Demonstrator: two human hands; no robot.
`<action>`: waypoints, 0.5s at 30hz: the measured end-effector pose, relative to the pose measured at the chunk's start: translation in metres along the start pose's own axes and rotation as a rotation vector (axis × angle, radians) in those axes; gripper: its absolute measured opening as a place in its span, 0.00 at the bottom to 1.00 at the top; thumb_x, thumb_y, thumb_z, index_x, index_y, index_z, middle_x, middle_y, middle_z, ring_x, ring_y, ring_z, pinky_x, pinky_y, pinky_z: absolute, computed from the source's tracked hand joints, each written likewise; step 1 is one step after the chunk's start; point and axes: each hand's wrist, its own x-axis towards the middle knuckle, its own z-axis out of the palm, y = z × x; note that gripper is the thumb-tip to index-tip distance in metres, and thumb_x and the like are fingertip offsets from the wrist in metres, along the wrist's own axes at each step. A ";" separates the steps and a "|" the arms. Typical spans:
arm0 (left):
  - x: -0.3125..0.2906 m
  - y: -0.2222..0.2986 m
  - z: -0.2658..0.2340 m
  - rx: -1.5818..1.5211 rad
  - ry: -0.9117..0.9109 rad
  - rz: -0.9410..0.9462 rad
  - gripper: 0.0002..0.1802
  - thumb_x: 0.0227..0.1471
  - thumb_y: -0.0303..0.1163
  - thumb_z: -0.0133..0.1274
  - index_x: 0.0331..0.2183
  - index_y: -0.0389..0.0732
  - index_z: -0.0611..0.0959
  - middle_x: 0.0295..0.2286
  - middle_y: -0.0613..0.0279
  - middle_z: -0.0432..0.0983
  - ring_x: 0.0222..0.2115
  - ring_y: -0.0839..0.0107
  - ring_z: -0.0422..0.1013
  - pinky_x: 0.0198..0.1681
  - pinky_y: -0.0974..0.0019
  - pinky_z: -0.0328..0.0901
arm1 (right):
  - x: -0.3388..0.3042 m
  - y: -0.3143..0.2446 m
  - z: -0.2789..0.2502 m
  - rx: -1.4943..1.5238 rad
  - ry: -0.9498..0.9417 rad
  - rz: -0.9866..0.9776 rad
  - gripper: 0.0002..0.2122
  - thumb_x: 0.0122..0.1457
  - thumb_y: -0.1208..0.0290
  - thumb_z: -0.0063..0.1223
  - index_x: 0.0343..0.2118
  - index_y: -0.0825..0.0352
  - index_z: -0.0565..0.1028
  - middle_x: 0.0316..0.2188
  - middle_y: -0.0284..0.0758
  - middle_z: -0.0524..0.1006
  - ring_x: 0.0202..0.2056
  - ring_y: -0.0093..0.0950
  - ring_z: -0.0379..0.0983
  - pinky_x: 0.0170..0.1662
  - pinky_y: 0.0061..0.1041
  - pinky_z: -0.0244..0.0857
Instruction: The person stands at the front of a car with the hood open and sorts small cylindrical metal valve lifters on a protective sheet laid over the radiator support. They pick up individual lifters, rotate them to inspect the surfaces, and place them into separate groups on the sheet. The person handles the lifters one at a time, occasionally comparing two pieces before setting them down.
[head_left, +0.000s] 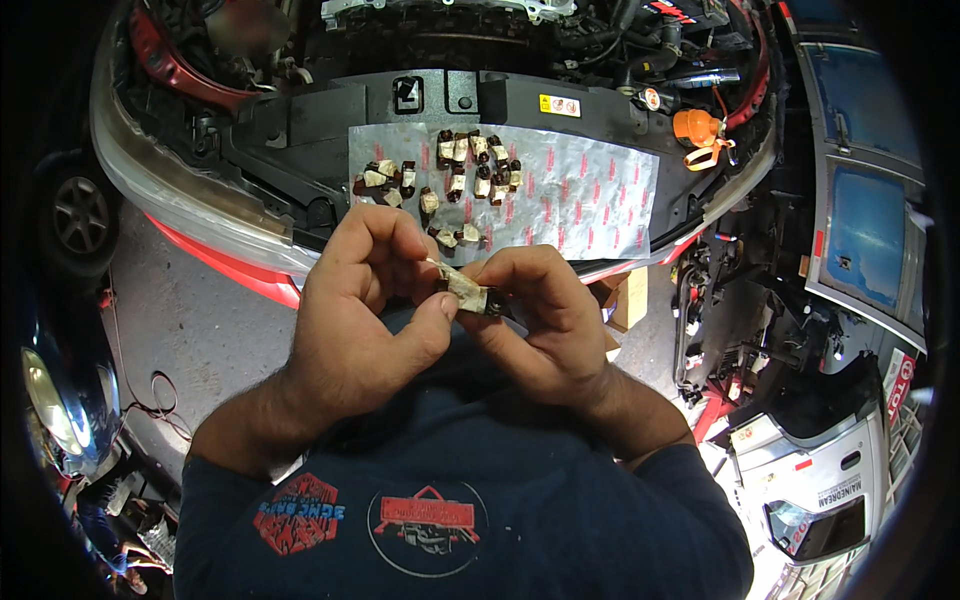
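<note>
Between my two hands is a small dark, oily-looking part wrapped in cream tape [466, 290]; its exact kind cannot be made out. My left hand [365, 300] pinches the tape with thumb and fingers at its left end. My right hand [540, 315] grips the dark right end between thumb and fingers. Just beyond my hands, a silvery sheet with red print [600, 195] lies over the front of an open car engine bay. On its left half lie several similar dark parts with cream tape [483, 187], some in loose rows, others scattered nearer my left hand.
An orange plastic fitting with a loop handle [697, 128] stands right of the sheet. The black panel [300, 130] and pale bumper edge [170, 200] curve around it. A cardboard box [628, 298] sits below on the right. Removed vehicle doors [865, 200] stand farther right.
</note>
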 end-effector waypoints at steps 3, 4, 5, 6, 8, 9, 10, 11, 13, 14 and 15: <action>0.001 0.002 0.001 0.035 0.010 0.003 0.24 0.49 0.15 0.58 0.45 0.39 0.68 0.38 0.66 0.69 0.39 0.81 0.69 0.48 0.74 0.68 | 0.002 -0.002 0.000 0.000 -0.006 0.019 0.17 0.60 0.82 0.60 0.51 0.71 0.69 0.43 0.36 0.76 0.44 0.23 0.76 0.49 0.24 0.71; 0.002 0.002 0.000 0.016 0.012 -0.007 0.24 0.49 0.15 0.58 0.45 0.40 0.68 0.38 0.66 0.68 0.39 0.81 0.69 0.48 0.74 0.68 | 0.003 -0.003 0.000 0.037 -0.009 0.034 0.16 0.61 0.81 0.60 0.50 0.71 0.69 0.43 0.35 0.76 0.43 0.22 0.76 0.48 0.23 0.71; 0.003 0.002 0.000 -0.003 0.015 -0.017 0.24 0.49 0.15 0.58 0.45 0.40 0.68 0.38 0.66 0.68 0.39 0.81 0.69 0.48 0.73 0.68 | 0.003 -0.005 0.000 0.073 -0.010 0.051 0.16 0.61 0.80 0.60 0.50 0.71 0.70 0.43 0.35 0.76 0.42 0.22 0.76 0.46 0.23 0.71; 0.004 0.002 -0.001 -0.030 0.021 -0.035 0.24 0.49 0.15 0.58 0.45 0.40 0.68 0.38 0.66 0.68 0.39 0.81 0.69 0.48 0.73 0.68 | 0.004 -0.007 0.001 0.166 0.009 0.095 0.15 0.62 0.78 0.59 0.50 0.71 0.70 0.42 0.35 0.76 0.41 0.22 0.76 0.46 0.23 0.71; 0.005 0.001 -0.002 -0.051 0.007 -0.012 0.24 0.50 0.15 0.59 0.46 0.40 0.67 0.38 0.66 0.69 0.40 0.81 0.70 0.48 0.73 0.68 | 0.005 -0.011 0.003 0.350 0.053 0.185 0.13 0.65 0.75 0.58 0.49 0.70 0.70 0.41 0.35 0.77 0.40 0.21 0.76 0.44 0.22 0.71; 0.005 0.000 -0.002 -0.073 0.006 -0.010 0.25 0.50 0.15 0.59 0.46 0.40 0.67 0.38 0.66 0.69 0.40 0.81 0.70 0.48 0.73 0.68 | 0.006 -0.013 0.000 0.400 0.034 0.256 0.13 0.66 0.73 0.56 0.49 0.70 0.70 0.40 0.35 0.78 0.39 0.21 0.76 0.43 0.22 0.71; 0.005 -0.002 -0.003 -0.050 -0.013 0.021 0.25 0.50 0.15 0.59 0.47 0.39 0.68 0.39 0.65 0.70 0.41 0.80 0.71 0.49 0.73 0.69 | 0.008 -0.014 -0.004 0.450 0.015 0.328 0.12 0.67 0.72 0.55 0.49 0.70 0.70 0.39 0.34 0.78 0.38 0.21 0.76 0.43 0.22 0.71; 0.005 -0.003 -0.004 -0.034 -0.028 0.045 0.26 0.50 0.15 0.60 0.48 0.39 0.68 0.39 0.65 0.71 0.42 0.80 0.71 0.49 0.72 0.69 | 0.010 -0.014 -0.008 0.500 -0.005 0.400 0.12 0.69 0.70 0.54 0.50 0.70 0.69 0.38 0.34 0.79 0.38 0.21 0.76 0.42 0.22 0.71; 0.005 -0.006 -0.006 0.008 -0.072 0.096 0.27 0.50 0.15 0.61 0.50 0.38 0.68 0.41 0.63 0.72 0.44 0.78 0.73 0.50 0.71 0.69 | 0.012 -0.014 -0.009 0.587 -0.009 0.461 0.11 0.70 0.70 0.51 0.50 0.69 0.69 0.36 0.35 0.80 0.39 0.21 0.77 0.41 0.21 0.71; 0.006 -0.008 -0.007 0.034 -0.099 0.121 0.27 0.50 0.16 0.61 0.50 0.38 0.69 0.42 0.62 0.73 0.44 0.77 0.73 0.51 0.70 0.69 | 0.013 -0.014 -0.009 0.637 -0.005 0.494 0.10 0.70 0.70 0.51 0.49 0.69 0.69 0.36 0.35 0.80 0.39 0.21 0.78 0.41 0.21 0.71; 0.006 -0.010 -0.008 0.060 -0.126 0.146 0.28 0.50 0.16 0.62 0.51 0.38 0.69 0.43 0.61 0.74 0.45 0.77 0.74 0.51 0.70 0.70 | 0.012 -0.014 -0.009 0.687 -0.002 0.528 0.10 0.70 0.71 0.51 0.49 0.69 0.69 0.36 0.35 0.80 0.39 0.21 0.78 0.41 0.21 0.71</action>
